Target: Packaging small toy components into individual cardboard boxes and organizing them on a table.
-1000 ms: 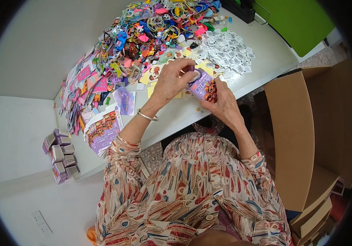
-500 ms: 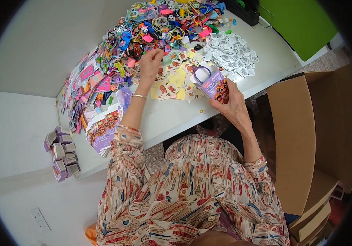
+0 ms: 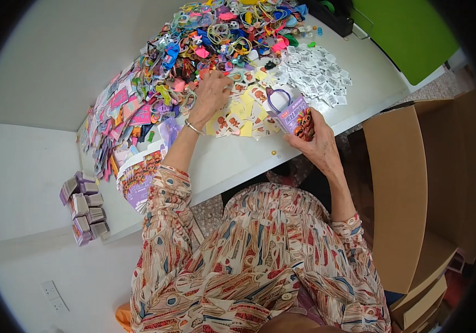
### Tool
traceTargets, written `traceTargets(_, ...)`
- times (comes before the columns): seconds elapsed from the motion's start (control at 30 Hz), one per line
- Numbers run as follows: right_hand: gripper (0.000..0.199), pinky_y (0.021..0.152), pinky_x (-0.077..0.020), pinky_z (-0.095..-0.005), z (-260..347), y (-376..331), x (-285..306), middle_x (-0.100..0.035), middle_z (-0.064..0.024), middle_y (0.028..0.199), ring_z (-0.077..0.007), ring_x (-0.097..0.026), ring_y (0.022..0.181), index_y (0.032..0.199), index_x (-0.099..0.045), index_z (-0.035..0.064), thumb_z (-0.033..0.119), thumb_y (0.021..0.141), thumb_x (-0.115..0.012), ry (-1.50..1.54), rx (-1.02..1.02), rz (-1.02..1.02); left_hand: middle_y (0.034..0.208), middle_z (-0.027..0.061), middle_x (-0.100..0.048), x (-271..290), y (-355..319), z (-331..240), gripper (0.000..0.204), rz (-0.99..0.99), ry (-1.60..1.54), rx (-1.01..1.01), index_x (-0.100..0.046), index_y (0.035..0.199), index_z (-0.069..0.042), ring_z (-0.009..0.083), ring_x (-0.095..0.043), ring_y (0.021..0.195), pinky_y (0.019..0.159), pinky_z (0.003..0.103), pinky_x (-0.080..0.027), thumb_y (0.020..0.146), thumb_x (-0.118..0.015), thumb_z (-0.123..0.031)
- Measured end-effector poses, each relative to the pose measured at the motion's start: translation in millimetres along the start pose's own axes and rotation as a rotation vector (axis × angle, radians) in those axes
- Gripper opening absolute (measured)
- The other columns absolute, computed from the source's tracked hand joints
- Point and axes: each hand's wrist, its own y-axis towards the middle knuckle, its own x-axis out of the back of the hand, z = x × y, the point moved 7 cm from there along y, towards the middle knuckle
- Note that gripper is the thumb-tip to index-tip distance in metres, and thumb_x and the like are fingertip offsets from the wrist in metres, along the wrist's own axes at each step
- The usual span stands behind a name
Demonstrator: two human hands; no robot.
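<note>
My right hand [image 3: 320, 141] grips a small purple printed box [image 3: 298, 121] at the table's front edge. From the box's open top a purple loop, like a hair tie [image 3: 278, 101], sticks out. My left hand [image 3: 210, 99], a bracelet at its wrist, reaches down at the near edge of a big heap of colourful hair ties and small trinkets [image 3: 215, 36]. Its fingers are bent and a little apart over the heap, their tips partly hidden, and I see nothing held in them. Beside it lie yellow and white picture cards [image 3: 240, 111], loosely spread.
White printed slips [image 3: 315, 72] lie in a pile to the right. Pink packets [image 3: 118, 108] and a fan of flat purple cartons [image 3: 140, 175] cover the left side. Filled small boxes [image 3: 86, 208] stand at the far left. An open cardboard box [image 3: 396, 194] is on my right.
My left hand has lowered slightly and moved right onto the heap's edge, its fingers loosening from a closed shape. The purple box has shifted slightly right in my right hand.
</note>
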Motion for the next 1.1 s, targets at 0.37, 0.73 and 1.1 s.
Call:
traceTargets(0.37,0.076,0.08,-0.0493,-0.0301,-3.6,-0.8,-5.1,-0.062,-0.0138,0.101,-0.0175,-0.059,0.087,0.128,-0.046,-0.0072,0.026,0.069,-0.08,0.027,-0.015,0.025,0.095,0.012,-0.065,51.3,1.1,54.2,0.015,-0.258,-0.051,0.117,-0.07,0.093,-0.005,0.028,-0.061,0.092,0.082,0.037,-0.048,0.084,-0.059,-0.011)
traceTargets(0.73,0.076,0.077,-0.0497,-0.0285,-0.3,-0.7,-15.6,-0.063,-0.0126,0.099,-0.016,-0.059,0.084,0.129,-0.046,-0.0071,0.025,0.068,-0.08,0.031,0.03,0.024,0.089,0.0127,-0.069,36.6,-18.4,52.2,0.017,-0.071,-0.144,0.118,-0.069,0.092,-0.002,0.0283,-0.066,0.077,0.072,0.035,-0.051,0.08,-0.064,-0.013)
traceTargets(1.1,0.08,0.076,-0.0493,-0.0295,4.7,-5.0,-13.5,-0.061,-0.0142,0.098,-0.018,-0.058,0.082,0.129,-0.045,-0.0076,0.028,0.067,-0.081,-0.011,0.044,0.021,0.087,0.0122,-0.067,12.5,-5.7,21.7,0.013,-0.091,0.202,0.02,-0.067,0.088,-0.003,0.0312,-0.062,0.085,0.073,0.043,-0.051,0.079,-0.062,-0.012)
